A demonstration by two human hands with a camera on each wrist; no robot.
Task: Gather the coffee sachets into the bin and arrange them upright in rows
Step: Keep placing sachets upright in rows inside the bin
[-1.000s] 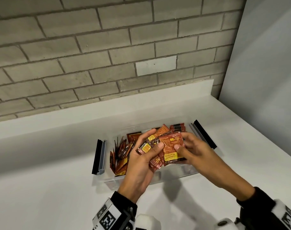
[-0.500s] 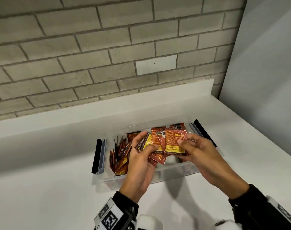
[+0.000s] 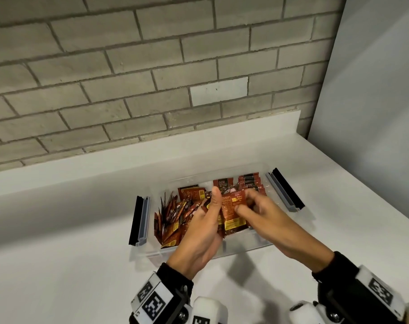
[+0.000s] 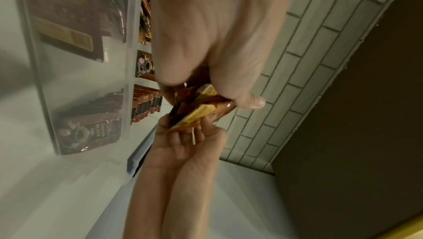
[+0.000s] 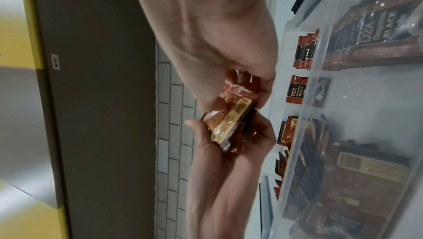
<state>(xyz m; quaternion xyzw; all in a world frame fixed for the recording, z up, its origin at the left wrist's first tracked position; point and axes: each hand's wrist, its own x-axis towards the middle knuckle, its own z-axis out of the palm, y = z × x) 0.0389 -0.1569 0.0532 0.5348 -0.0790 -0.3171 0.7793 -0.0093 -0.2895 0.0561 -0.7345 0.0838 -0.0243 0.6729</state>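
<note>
A clear plastic bin sits on the white counter, holding red-brown coffee sachets. Both hands hold one stack of sachets above the bin's middle. My left hand grips the stack from the left, thumb up along its edge. My right hand pinches the stack's right side. The stack shows edge-on in the left wrist view and as a bundle in the right wrist view. Leaning sachets crowd the bin's left end. A neat upright row stands at its back right.
The bin's black and grey latch handles stick out at the left and right. A grey brick wall rises behind the counter's raised ledge, and a plain grey panel closes off the right side.
The fanned sachets have been squared into one tight stack between the two hands. The hands have drawn closer together over the bin's middle.
</note>
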